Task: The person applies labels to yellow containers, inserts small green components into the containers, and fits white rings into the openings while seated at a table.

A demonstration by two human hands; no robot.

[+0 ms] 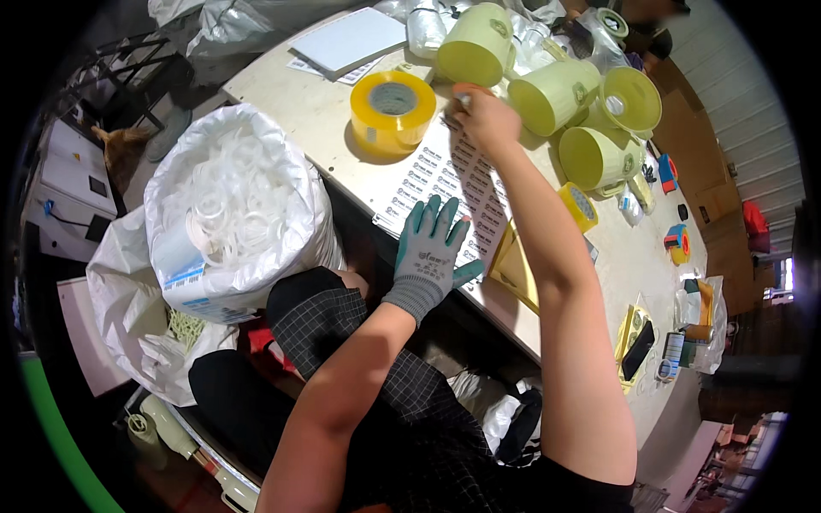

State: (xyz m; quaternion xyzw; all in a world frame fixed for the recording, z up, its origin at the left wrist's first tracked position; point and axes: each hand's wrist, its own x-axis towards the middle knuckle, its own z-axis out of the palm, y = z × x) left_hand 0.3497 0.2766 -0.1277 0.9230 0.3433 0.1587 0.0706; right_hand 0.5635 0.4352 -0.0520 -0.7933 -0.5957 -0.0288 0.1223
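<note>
My left hand (429, 248), in a grey and green knit work glove, lies flat with fingers spread on a sheet of printed labels (419, 175). My bare right hand (487, 121) is closed over the far end of the labels. Something small and orange (469, 88) shows at its fingers, but I cannot make out what it is. Just left of that hand stands a big roll of yellow clear tape (392, 111). Beyond and to its right lie several pale green plastic cups (554, 96), tipped on their sides.
An open white sack (239, 205) of clear plastic rings stands left of the table. A white flat box (349, 39) lies at the far edge. On the right are a smaller tape roll (579, 208), tape dispensers (667, 173) and a dark phone (638, 350).
</note>
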